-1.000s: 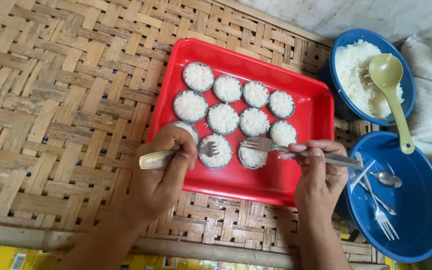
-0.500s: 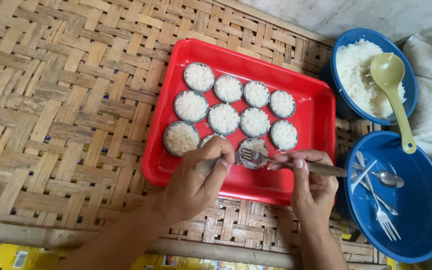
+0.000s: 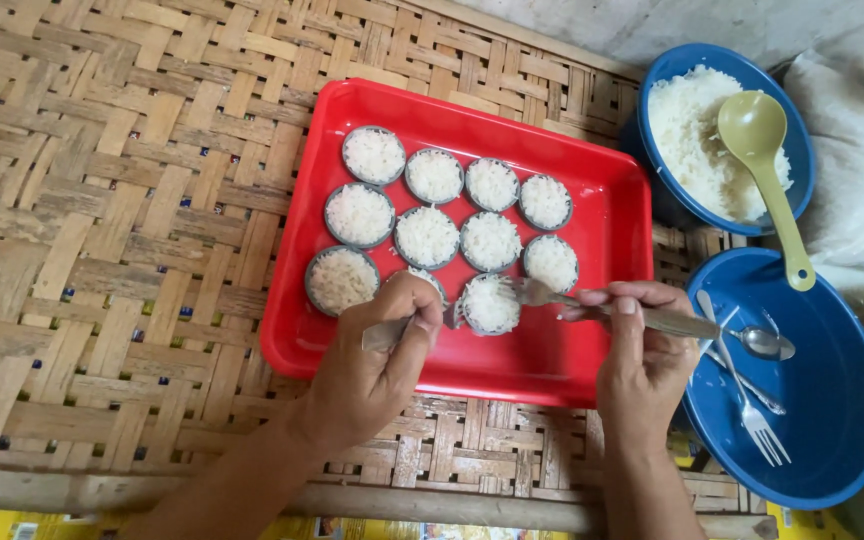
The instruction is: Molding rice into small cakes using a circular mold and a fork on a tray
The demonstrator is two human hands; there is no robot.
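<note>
A red tray lies on the woven bamboo surface and holds several small round cups filled with white rice. My left hand grips a metal utensil whose tip lies against the front-row cup. My right hand holds a metal fork with its tines on that same cup from the right. Part of another cup is hidden behind my left fingers.
A blue bowl of cooked rice with a green plastic spoon stands at the back right. A blue plate with a fork and spoons lies at the right. A white cloth bag is beyond it.
My left hand has moved right, from the front-left cups to the middle front cup. The front-left cup is now uncovered. My right hand and its fork stay at that cup.
</note>
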